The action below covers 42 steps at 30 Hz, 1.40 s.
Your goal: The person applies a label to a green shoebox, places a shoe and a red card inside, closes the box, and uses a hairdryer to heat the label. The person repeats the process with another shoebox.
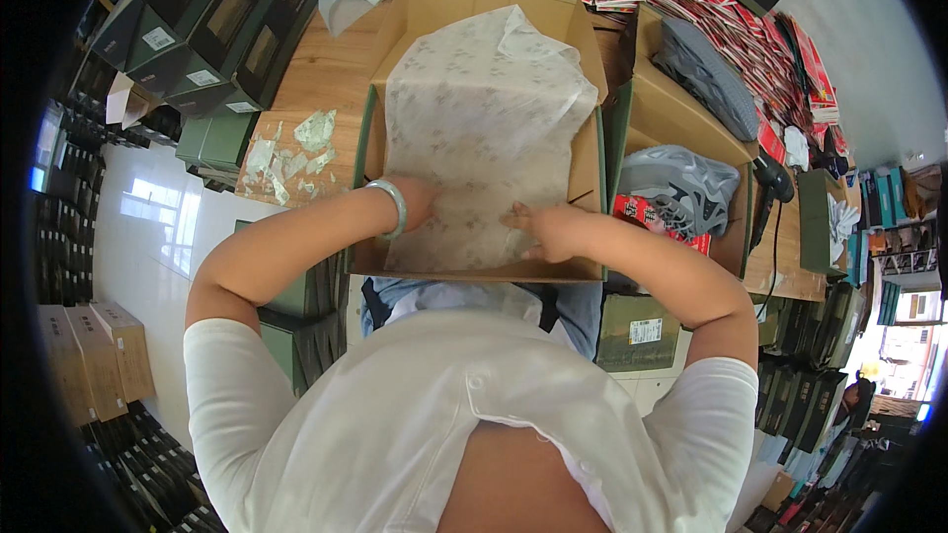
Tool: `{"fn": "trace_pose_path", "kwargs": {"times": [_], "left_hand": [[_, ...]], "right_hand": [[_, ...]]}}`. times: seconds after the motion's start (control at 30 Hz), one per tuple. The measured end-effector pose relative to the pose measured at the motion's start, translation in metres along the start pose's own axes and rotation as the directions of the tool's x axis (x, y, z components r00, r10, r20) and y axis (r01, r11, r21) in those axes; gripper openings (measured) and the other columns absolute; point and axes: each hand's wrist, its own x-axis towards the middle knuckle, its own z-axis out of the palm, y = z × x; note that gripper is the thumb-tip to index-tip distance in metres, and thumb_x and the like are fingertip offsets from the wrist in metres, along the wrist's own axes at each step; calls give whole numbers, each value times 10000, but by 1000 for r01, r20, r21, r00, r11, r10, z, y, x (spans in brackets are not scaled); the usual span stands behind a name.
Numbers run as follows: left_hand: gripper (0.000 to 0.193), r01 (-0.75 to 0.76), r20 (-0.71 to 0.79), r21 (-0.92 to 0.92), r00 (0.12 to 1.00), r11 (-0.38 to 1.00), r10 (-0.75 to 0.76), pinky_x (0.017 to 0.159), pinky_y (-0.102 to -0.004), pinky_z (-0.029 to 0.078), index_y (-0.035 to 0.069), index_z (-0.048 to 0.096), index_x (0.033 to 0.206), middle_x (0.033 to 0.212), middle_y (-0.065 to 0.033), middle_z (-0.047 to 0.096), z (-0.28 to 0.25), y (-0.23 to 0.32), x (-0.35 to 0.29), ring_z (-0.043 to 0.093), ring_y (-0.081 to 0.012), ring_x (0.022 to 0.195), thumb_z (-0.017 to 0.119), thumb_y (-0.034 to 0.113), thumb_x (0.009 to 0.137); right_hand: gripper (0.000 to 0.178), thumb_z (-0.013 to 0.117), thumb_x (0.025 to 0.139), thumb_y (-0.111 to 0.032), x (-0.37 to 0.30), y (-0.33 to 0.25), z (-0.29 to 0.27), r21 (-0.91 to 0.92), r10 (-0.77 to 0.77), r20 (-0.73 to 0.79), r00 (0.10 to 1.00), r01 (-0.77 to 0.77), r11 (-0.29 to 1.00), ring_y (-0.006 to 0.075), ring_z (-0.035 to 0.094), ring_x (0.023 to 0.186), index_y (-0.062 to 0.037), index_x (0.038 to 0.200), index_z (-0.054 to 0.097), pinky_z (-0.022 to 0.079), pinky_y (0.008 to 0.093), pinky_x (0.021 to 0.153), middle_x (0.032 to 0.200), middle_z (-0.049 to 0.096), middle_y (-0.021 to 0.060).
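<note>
**Pale Paper [484, 128] Spreads Across an Open Box [423, 8] on a Crowded Desk [341, 69]**

A wood-topped desk runs beneath the goods, with a stack of dark green boxes [242, 25] rising at its left end. A broad heap of red packets [731, 30] covers the far right. In the middle, directly before a person in a white shirt [385, 405], sits the open box, green outside and bare cardboard within. Just to its right stands a second box [681, 114], also uncovered. The pale paper, thin and faintly patterned, lies inside the open box, its crumpled far end reaching toward the back wall. Two grey shoes, one [701, 79] at the second box's far wall and one [681, 183] inside, show laces or tread. The right hand [548, 229] is open, fingers spread at the paper's right side. The left hand [417, 202] is at the paper's left side; whether it is open or closed cannot be told. A black hair dryer [773, 178] is at far right. A pale bangle [395, 205] circles the left wrist, and torn scraps [286, 158] litter the wood.
</note>
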Motion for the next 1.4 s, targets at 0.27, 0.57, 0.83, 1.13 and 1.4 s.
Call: {"fn": "trace_pose_path", "kwargs": {"times": [0.27, 0.57, 0.83, 1.13, 1.4], "left_hand": [[1039, 235, -154, 20, 961, 972, -229, 944, -488, 488, 66, 92, 1560, 1423, -204, 418, 35, 1, 19, 491, -394, 1245, 759, 286, 795], [597, 105, -539, -123, 828, 987, -155, 966, -428, 475, 77, 511, 1340, 1357, -179, 516, -39, 6, -26, 505, -329, 1253, 739, 250, 815], [606, 53, -866, -108, 485, 993, -120, 1071, -436, 357, 148, 500, 1373, 1319, -98, 591, -77, -54, -4, 538, -280, 1218, 725, 261, 822], [564, 153, -824, -94, 543, 984, -163, 1070, -441, 355, 162, 550, 1325, 1390, -99, 542, -65, -84, 8, 513, -281, 1251, 742, 251, 802], [947, 274, -746, 221, 666, 936, -19, 1119, -445, 296, 157, 317, 1497, 1492, -182, 303, -9, -18, 5, 374, -349, 1327, 822, 318, 712]], "right_hand": [[665, 641, 903, -337, 3, -5, -31, -3, 68, -102, 992, -69, 998, 398, 583, 1137, -116, 1469, 369, 486, 456, 935, 1369, 510, 230], [265, 699, 829, -196, -3, 13, -42, 73, 127, -612, 781, -104, 992, 389, 607, 1004, -37, 1030, 634, 485, 472, 830, 1049, 641, 190], [386, 816, 664, -198, -16, 71, -96, -10, 118, -947, 300, -394, 919, 290, 497, 1034, -131, 1036, 737, 402, 401, 896, 1058, 598, 67], [461, 801, 684, -190, -11, 67, -99, -41, 155, -923, 352, -492, 870, 301, 494, 1041, -132, 1132, 708, 408, 405, 898, 1110, 582, 75], [742, 765, 724, -296, 19, 2, -38, -323, -78, -668, 740, -194, 926, 337, 450, 1167, -68, 1369, 478, 382, 444, 964, 1279, 482, 161]]}}
